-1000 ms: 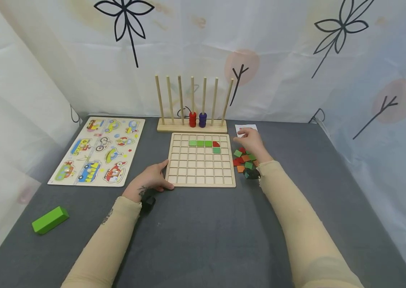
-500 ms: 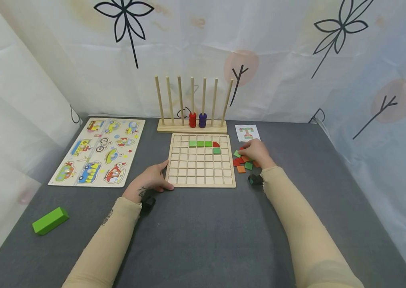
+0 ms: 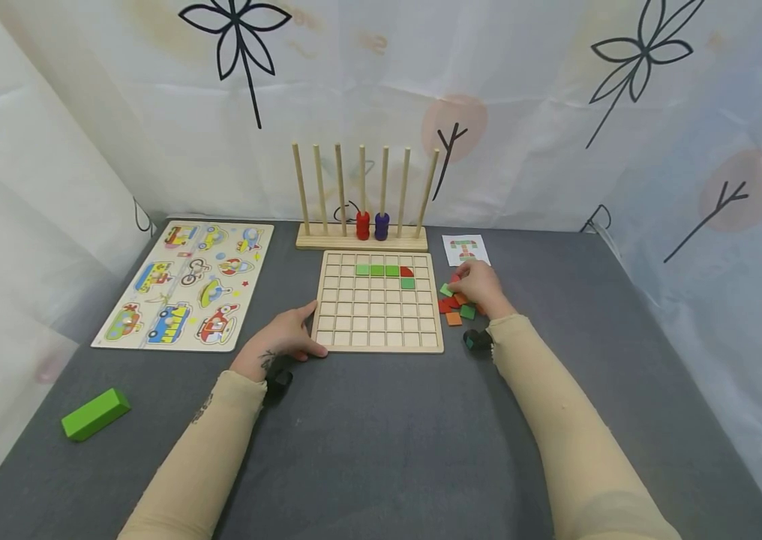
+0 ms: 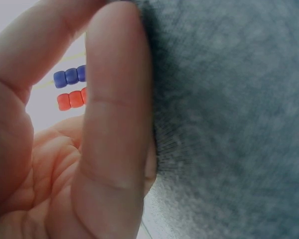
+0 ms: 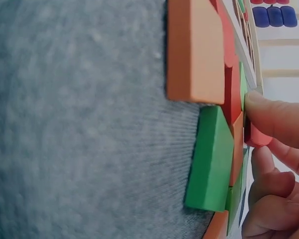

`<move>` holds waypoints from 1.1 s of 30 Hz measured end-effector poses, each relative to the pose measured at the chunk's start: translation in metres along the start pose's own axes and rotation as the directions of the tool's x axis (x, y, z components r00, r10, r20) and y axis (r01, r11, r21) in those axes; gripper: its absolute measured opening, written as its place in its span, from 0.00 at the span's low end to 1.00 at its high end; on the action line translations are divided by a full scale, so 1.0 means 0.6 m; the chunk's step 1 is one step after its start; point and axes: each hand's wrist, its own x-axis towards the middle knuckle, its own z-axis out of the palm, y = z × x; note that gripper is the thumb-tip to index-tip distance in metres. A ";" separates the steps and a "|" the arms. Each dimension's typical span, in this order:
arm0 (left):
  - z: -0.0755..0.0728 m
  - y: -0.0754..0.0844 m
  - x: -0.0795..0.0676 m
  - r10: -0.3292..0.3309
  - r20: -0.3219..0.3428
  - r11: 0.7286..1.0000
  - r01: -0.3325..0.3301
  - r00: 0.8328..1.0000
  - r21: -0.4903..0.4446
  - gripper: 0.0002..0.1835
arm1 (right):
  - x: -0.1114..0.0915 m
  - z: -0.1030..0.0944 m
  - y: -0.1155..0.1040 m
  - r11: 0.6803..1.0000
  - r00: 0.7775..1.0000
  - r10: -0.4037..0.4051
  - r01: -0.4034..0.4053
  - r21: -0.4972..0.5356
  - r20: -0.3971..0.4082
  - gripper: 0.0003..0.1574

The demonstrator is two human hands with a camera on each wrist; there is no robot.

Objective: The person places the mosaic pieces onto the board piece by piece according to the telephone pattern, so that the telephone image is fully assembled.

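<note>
My left hand [image 3: 283, 335] rests against the lower left corner of a wooden grid board [image 3: 354, 322], fingers spread along its edges. On the board lies a row of green square tiles [image 3: 377, 271], ending in a red tile [image 3: 406, 271] with a rounded corner. Directly below that one sits a darker green tile [image 3: 408, 283]. My right hand [image 3: 480, 286] is over a loose pile of red, orange and green tiles right of the board. In the right wrist view, its thumb and fingers pinch a red tile [image 5: 259, 137], partly hidden.
Behind the board stands a wooden peg rack [image 3: 361, 243] with red and purple beads. A pattern card [image 3: 465, 241] lies beyond the pile. A vehicle picture puzzle [image 3: 181, 285] is at left, with a green block [image 3: 95, 414] nearer me.
My right hand has drawn back from the pattern card to the tile pile, uncovering the card, and now pinches a red tile. My left hand stays at the board's corner.
</note>
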 end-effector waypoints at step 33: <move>-0.001 0.001 -0.002 -0.007 -0.003 1.000 0.007 1.000 -0.008 0.59 | 0.030 0.095 -0.231 0.903 0.903 -0.429 0.429 0.030 -0.012 0.08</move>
